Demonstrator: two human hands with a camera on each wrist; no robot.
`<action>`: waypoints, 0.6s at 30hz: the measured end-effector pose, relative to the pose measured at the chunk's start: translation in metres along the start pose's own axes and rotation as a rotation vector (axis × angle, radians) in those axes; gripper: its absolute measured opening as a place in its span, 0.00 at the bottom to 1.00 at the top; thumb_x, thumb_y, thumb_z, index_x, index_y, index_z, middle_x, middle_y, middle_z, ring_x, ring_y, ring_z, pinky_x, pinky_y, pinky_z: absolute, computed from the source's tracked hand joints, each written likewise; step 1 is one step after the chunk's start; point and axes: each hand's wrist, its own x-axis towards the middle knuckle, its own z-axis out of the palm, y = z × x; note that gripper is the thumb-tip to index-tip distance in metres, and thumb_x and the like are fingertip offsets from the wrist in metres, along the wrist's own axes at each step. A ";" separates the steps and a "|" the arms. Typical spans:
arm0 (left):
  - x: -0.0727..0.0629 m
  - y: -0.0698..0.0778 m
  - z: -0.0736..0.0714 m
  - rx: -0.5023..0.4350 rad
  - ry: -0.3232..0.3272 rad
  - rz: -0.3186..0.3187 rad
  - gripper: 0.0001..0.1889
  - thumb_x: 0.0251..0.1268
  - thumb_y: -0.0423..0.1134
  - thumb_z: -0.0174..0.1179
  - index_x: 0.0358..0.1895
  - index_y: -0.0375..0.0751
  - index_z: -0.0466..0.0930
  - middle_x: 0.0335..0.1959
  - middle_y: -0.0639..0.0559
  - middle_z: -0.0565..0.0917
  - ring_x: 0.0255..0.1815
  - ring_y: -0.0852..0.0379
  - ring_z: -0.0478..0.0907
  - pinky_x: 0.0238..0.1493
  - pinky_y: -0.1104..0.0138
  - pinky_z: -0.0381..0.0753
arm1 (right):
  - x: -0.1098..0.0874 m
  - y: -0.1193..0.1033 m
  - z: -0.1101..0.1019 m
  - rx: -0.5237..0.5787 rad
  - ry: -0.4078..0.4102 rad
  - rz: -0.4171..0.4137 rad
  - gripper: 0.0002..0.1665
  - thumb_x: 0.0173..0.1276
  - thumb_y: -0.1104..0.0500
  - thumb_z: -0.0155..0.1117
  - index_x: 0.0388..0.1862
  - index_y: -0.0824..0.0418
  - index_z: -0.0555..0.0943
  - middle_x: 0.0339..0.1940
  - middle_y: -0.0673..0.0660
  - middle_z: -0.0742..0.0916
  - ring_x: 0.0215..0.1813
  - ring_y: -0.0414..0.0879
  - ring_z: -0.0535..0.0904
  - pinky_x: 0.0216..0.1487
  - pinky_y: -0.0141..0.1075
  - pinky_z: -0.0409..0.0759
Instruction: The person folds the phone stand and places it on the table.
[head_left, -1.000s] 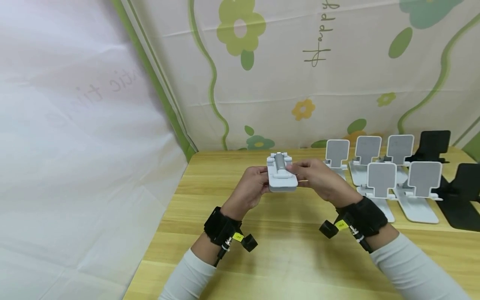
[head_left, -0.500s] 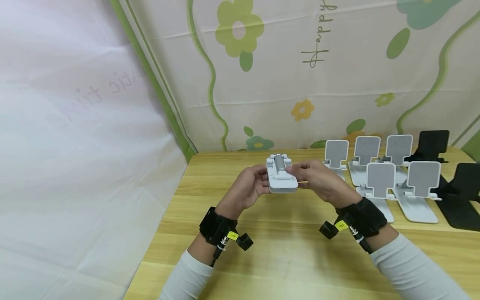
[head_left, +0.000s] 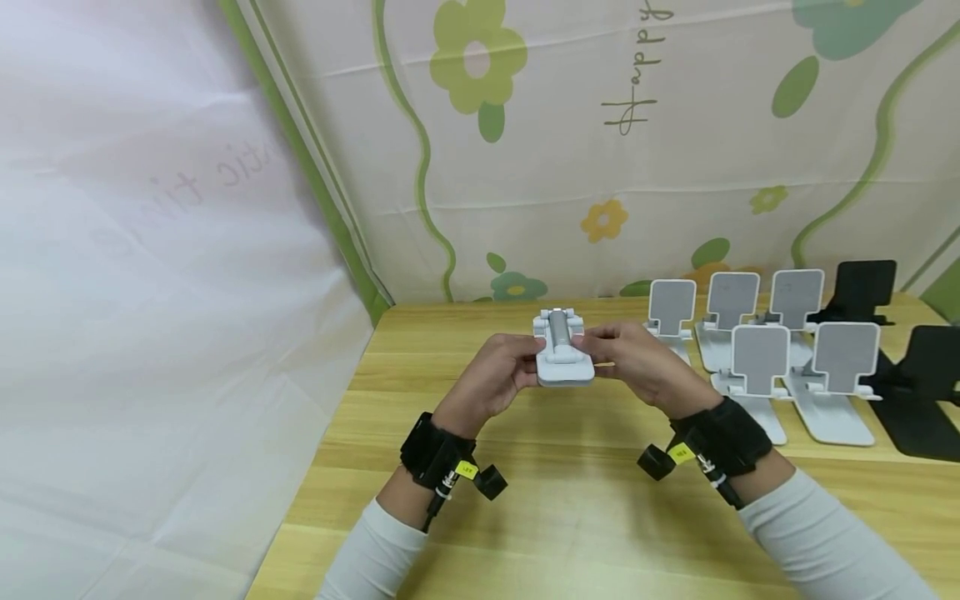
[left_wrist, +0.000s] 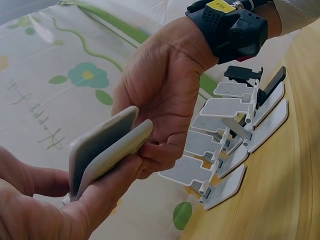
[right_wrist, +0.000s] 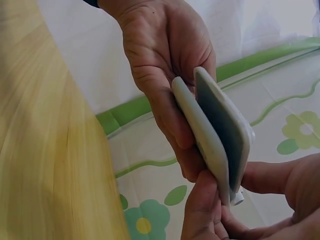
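A white folding phone stand (head_left: 564, 368) with a grey hinged arm is held up over the table between both hands. My left hand (head_left: 491, 382) grips its left side, thumb on the upper face and fingers beneath. On the opposite side, my right hand (head_left: 647, 368) pinches the edge with its thumb near the grey arm. Both wrist views show the stand's two plates (left_wrist: 112, 155) folded nearly together, with a narrow wedge-shaped gap between them. From the right wrist camera, fingertips of both hands lie along the lower plate (right_wrist: 202, 132).
Several unfolded white phone stands (head_left: 761, 362) with grey pads stand in rows on the right of the wooden table (head_left: 555, 500). Black stands (head_left: 862, 292) are at the far right. A flower-print cloth (head_left: 525, 192) hangs behind, and a white cloth wall (head_left: 150, 333) borders the left.
My left hand has shifted slightly left and its thumb has come onto the stand's upper face. The gap between the plates looks narrower at the front. The right hand has barely moved.
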 end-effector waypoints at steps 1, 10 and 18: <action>0.000 0.000 0.000 0.006 0.002 -0.001 0.21 0.84 0.34 0.44 0.69 0.22 0.69 0.59 0.28 0.82 0.55 0.46 0.87 0.50 0.65 0.87 | 0.000 0.000 0.000 -0.006 0.007 0.002 0.27 0.83 0.55 0.53 0.66 0.78 0.72 0.50 0.56 0.83 0.49 0.42 0.82 0.59 0.38 0.83; 0.003 0.000 0.004 0.055 0.064 -0.032 0.21 0.84 0.34 0.46 0.69 0.23 0.69 0.55 0.34 0.82 0.45 0.55 0.87 0.45 0.70 0.88 | 0.003 0.003 0.001 -0.010 0.041 0.017 0.27 0.82 0.56 0.55 0.67 0.77 0.71 0.54 0.59 0.82 0.50 0.43 0.81 0.58 0.36 0.83; -0.005 0.005 0.014 0.377 0.180 0.012 0.26 0.80 0.52 0.55 0.63 0.30 0.76 0.50 0.43 0.84 0.45 0.54 0.84 0.45 0.65 0.88 | 0.002 0.006 -0.001 0.028 0.056 -0.007 0.23 0.82 0.57 0.55 0.62 0.76 0.74 0.49 0.55 0.82 0.43 0.40 0.83 0.48 0.30 0.85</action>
